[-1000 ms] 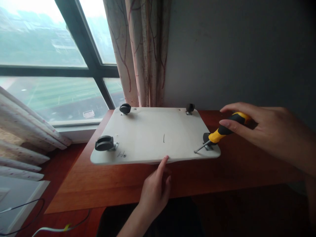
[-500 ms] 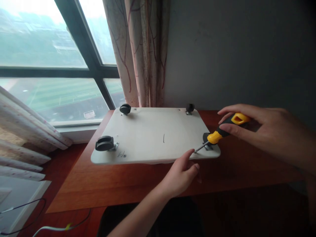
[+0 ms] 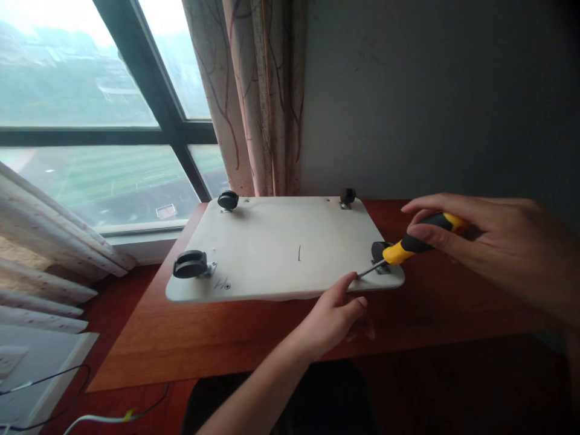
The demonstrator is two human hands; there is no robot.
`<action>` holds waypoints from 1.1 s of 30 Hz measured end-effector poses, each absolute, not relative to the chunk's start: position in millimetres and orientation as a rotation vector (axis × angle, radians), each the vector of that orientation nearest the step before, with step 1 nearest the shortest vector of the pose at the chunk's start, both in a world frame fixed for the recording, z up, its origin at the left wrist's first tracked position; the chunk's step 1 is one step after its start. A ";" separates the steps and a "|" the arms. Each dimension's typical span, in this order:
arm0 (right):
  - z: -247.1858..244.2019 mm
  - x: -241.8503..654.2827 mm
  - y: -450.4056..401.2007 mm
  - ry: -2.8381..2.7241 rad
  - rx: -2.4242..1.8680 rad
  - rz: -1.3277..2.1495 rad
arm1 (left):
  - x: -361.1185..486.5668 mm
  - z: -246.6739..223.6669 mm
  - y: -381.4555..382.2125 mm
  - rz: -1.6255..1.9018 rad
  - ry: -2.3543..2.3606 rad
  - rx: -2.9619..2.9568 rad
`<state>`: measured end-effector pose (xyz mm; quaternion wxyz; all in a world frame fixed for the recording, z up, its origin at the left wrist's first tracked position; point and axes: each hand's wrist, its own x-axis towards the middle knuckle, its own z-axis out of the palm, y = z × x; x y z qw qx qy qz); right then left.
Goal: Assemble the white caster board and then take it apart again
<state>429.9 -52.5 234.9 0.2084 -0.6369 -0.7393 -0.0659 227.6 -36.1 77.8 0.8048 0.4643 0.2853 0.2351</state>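
Note:
A white board point(image 3: 267, 241) lies flat with a black caster at each corner, wheels up. My right hand point(image 3: 475, 235) is closed round a yellow and black screwdriver point(image 3: 414, 241), which slants down to the left. Its tip meets the board's front right part, beside the near right caster point(image 3: 380, 252); the exact contact point is hidden by a fingertip. My left hand point(image 3: 333, 314) reaches over the board's front edge, its index finger stretched out to the screwdriver tip and the other fingers loosely bent. Nothing shows in it. The near left caster point(image 3: 191, 264) stands beside pencil-like marks.
The board rests on a reddish wooden table point(image 3: 181, 338). Behind it hang patterned curtains point(image 3: 281, 121) beside a large window point(image 3: 77, 78) and a grey wall. Cables point(image 3: 99, 418) and a wall socket point(image 3: 9, 361) are at the lower left.
The screwdriver has tilted lower, its handle a little further down and right, with my right hand shifted slightly right. My left index fingertip stays by the tip. The view has moved slightly.

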 end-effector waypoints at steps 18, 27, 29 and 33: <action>234.7 432.8 -53.1 -2.042 -1.805 -0.250 | 227.4 80.2 -38.5 0.524 0.568 0.829; 232.0 436.3 -49.1 -2.088 -1.731 -0.158 | 223.4 79.3 -34.4 0.548 0.492 0.565; 231.6 437.2 -47.4 -2.048 -1.782 -0.202 | 223.8 79.0 -35.6 0.569 0.476 0.525; 231.5 439.4 -45.4 -2.065 -1.730 -0.223 | 223.9 77.6 -37.7 0.606 0.458 0.458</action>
